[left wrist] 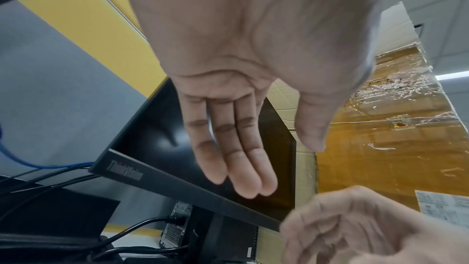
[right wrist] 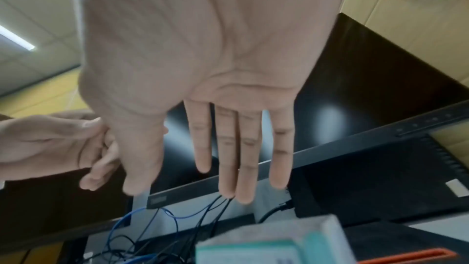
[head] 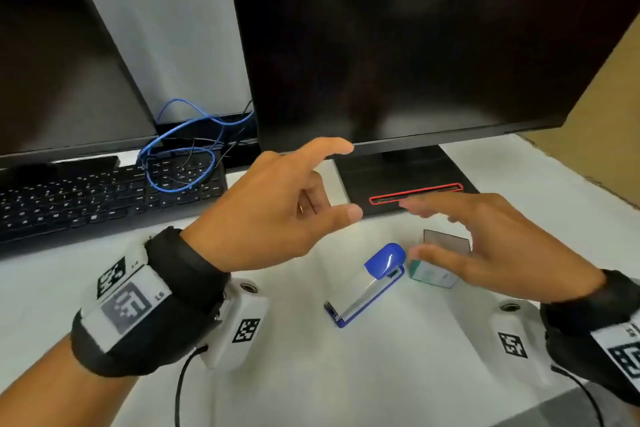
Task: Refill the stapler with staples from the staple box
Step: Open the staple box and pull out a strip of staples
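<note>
The blue and white stapler [head: 367, 284] lies closed on the white table [head: 398, 367], pointing away to the right. Just right of it stands the green and white staple box [head: 431, 276] [right wrist: 274, 248], its grey flap [head: 446, 241] raised. My right hand [head: 415, 229] [right wrist: 241, 148] hovers over the box with fingers straight and spread; the thumb is close above the box's near corner, and the right wrist view shows a gap. My left hand [head: 346, 180] [left wrist: 236, 148] floats above and left of the stapler, fingers extended, holding nothing.
A dark monitor [head: 415, 45] stands straight behind the hands, its stand base [head: 408, 180] with a red slot under my fingertips. A second monitor [head: 52, 62], a black keyboard [head: 86, 198] and a looped blue cable [head: 180, 149] fill the left. A cardboard box [head: 606, 114] sits right.
</note>
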